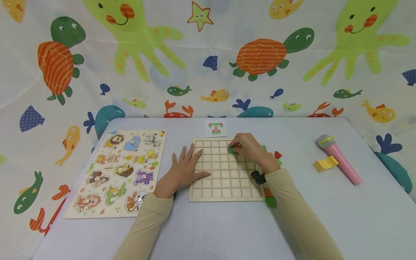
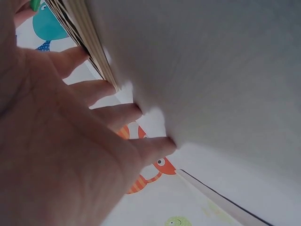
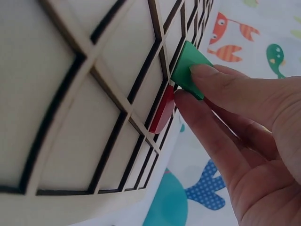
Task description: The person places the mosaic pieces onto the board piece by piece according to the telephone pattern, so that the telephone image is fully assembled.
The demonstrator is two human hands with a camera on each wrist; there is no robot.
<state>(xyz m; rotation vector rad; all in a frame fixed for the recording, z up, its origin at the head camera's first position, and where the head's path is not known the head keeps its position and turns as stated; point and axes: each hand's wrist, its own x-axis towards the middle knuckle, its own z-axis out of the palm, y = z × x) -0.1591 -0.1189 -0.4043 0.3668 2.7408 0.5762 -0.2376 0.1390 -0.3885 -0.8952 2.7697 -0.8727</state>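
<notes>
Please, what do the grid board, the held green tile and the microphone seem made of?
The board is probably wood, unpainted and matt: pale tan, with dark, scorched-looking bar edges. The green tile may be painted wood or plastic; its smooth, even colour leaves that open. The microphone looks like plastic: its pink body is smooth, softly shiny; its grey head is unclear.

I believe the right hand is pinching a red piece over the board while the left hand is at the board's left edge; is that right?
Not quite: the piece that the right hand pinches is green, not red, as the right wrist view shows. The rest stands: it is over the board, with the left hand at its left edge.
</notes>
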